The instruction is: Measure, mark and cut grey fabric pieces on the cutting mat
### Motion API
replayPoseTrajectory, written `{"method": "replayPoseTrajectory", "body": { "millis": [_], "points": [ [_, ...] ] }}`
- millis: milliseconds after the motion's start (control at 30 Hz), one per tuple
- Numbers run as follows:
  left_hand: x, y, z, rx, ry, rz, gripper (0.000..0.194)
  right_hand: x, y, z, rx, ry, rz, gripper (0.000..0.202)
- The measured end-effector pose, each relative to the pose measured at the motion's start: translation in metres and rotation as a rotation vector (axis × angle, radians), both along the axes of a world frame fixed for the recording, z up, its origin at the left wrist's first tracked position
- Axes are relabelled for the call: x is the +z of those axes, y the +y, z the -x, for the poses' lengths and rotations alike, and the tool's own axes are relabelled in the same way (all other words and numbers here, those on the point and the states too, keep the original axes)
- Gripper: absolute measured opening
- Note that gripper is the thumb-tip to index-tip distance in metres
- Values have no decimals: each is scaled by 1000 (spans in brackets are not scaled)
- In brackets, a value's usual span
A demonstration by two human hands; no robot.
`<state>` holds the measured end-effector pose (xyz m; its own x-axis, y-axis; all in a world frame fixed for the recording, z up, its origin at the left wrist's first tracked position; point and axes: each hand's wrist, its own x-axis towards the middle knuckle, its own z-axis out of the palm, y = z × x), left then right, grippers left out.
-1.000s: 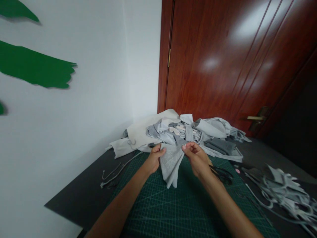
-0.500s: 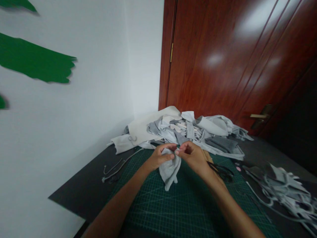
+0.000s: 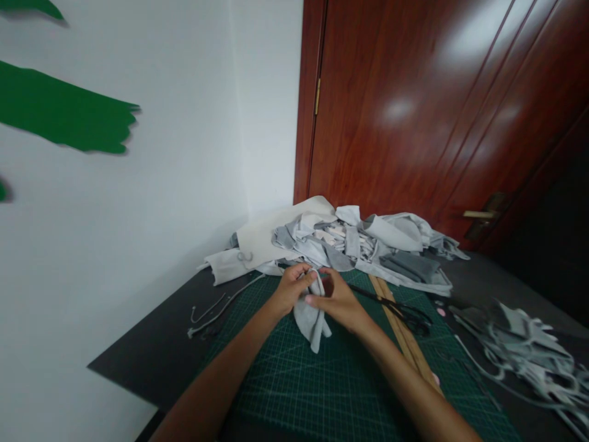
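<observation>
A small piece of light grey cloth (image 3: 307,319) hangs in folds above the green cutting mat (image 3: 294,387). My left hand (image 3: 293,287) pinches its upper edge between thumb and fingers. On the other side, my right hand (image 3: 338,299) has its thumb on the front of the cloth and its fingers curled behind the fold; those fingertips are partly hidden. The lower end of the cloth dangles loose below both hands.
Black-handled scissors (image 3: 407,313) lie across a wooden ruler (image 3: 400,331) on the right. Grey and white fabric pieces (image 3: 322,236) are heaped at the back. More strips and cords (image 3: 538,356) lie at far right, and a thin cord (image 3: 225,310) at left.
My right hand has shifted left and lower onto the cloth, from pinching its top corner. The cloth is folded more narrowly. More of the ruler and scissors shows.
</observation>
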<state>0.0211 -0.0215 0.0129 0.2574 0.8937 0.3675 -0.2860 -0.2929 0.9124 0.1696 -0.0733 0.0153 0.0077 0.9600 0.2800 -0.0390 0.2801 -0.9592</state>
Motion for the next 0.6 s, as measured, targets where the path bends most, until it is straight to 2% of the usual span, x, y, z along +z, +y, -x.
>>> {"method": "replayPoseTrajectory", "body": {
  "millis": [33,167,267,400,600],
  "points": [
    [1,0,0,1,2,6,36,-3,-1,4,9,-50,-10,65],
    [4,2,3,9,49,-30,35,-6,-3,11,52,-88,24,30],
    [5,5,6,9,54,-35,38,-3,-2,5,86,-52,95,35],
    [4,8,8,10,42,-25,44,1,7,-11,7,-138,42,40],
    [3,14,14,74,112,-41,45,0,12,-24,-215,-440,-173,29]
  ]
}}
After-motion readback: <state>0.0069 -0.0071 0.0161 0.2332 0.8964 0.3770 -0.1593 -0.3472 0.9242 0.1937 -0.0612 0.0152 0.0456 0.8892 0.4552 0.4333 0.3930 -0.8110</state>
